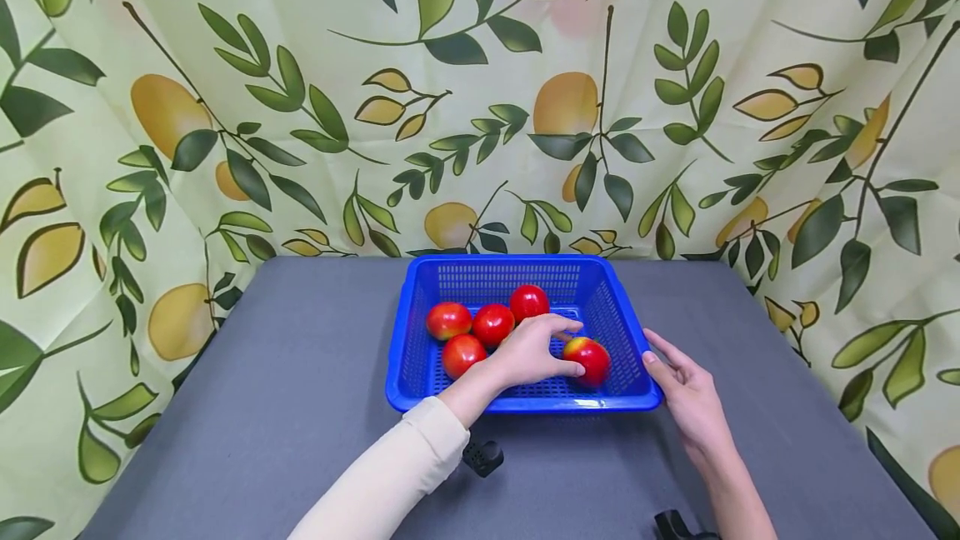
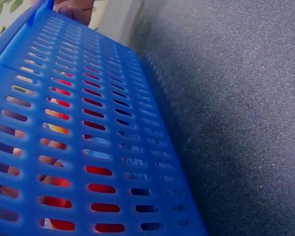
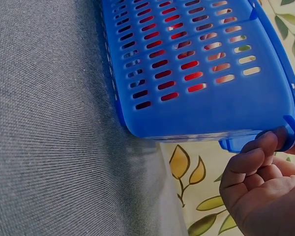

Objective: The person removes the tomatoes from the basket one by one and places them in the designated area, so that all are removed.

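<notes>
Apple [image 1: 591, 363] in the right half of the basket [image 1: 408, 357], right up by a wide-spread left hand [image 1: 531, 348]. Basket on the tabletop [image 1: 300, 407], pinched at the rim [image 1: 626, 402] by the right hand [image 1: 692, 400], plus four more apples [image 1: 492, 325] over left.

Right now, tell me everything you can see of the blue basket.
The blue basket looks like plastic: rectangular, open-topped, with a smooth rim, flaring walls and rows of slots in walls and floor. It stands upright on the gray table. At least five red fruits lie inside. The right hand grips the rim on the right side, near the front corner; the left hand reaches in over the front, at the rightmost fruit.
</notes>
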Motion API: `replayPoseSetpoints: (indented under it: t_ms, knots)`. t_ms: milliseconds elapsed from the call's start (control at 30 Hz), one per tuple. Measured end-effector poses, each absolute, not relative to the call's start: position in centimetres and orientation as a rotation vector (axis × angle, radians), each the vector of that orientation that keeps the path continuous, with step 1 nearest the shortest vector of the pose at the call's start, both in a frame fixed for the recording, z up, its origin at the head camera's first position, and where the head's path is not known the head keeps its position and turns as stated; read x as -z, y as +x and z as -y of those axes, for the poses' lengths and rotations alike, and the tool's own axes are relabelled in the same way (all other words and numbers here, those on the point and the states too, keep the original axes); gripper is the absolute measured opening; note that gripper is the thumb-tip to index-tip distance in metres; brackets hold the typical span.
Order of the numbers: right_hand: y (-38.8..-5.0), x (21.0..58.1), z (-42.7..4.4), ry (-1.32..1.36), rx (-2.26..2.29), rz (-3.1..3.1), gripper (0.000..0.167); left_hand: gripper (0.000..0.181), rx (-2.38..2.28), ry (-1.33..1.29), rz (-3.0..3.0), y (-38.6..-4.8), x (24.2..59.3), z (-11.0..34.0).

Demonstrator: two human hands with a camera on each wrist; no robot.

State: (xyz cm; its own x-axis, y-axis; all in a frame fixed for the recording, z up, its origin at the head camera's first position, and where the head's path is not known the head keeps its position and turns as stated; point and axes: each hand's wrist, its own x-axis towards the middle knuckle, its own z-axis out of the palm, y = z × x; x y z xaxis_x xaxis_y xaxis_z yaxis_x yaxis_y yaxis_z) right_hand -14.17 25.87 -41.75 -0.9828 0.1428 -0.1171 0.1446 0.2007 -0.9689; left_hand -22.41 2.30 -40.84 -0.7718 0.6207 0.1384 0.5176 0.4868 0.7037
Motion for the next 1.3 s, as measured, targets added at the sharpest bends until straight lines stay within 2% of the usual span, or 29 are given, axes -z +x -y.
replayPoseSetpoints:
  t_ms: [167, 533, 833, 1167, 1300]
  knots:
    - [-14.2, 41.9, -25.9, 0.305, 1.969, -2.432, 0.066, 0.057, -1.095, 1.082, -2.515, -22.5, 41.0, -2.5]
    - [-14.4, 41.7, -25.6, 0.305, 1.96, -2.464, 0.064, 0.057, -0.876, 1.072, -2.553, -22.2, 40.9, -2.6]
    - [-14.7, 42.2, -25.7, 0.314, 1.954, -2.472, 0.064, 0.052, -0.741, 1.239, -2.53, -22.4, 40.8, -3.3]
    - [-14.7, 42.2, -25.6, 0.334, 1.966, -2.445, 0.065, 0.057, -0.771, 1.223, -2.505, -22.7, 41.0, -3.6]
    - [-14.7, 42.2, -25.7, 0.321, 1.97, -2.447, 0.066, 0.053, -0.769, 1.217, -2.513, -22.8, 41.1, -3.5]
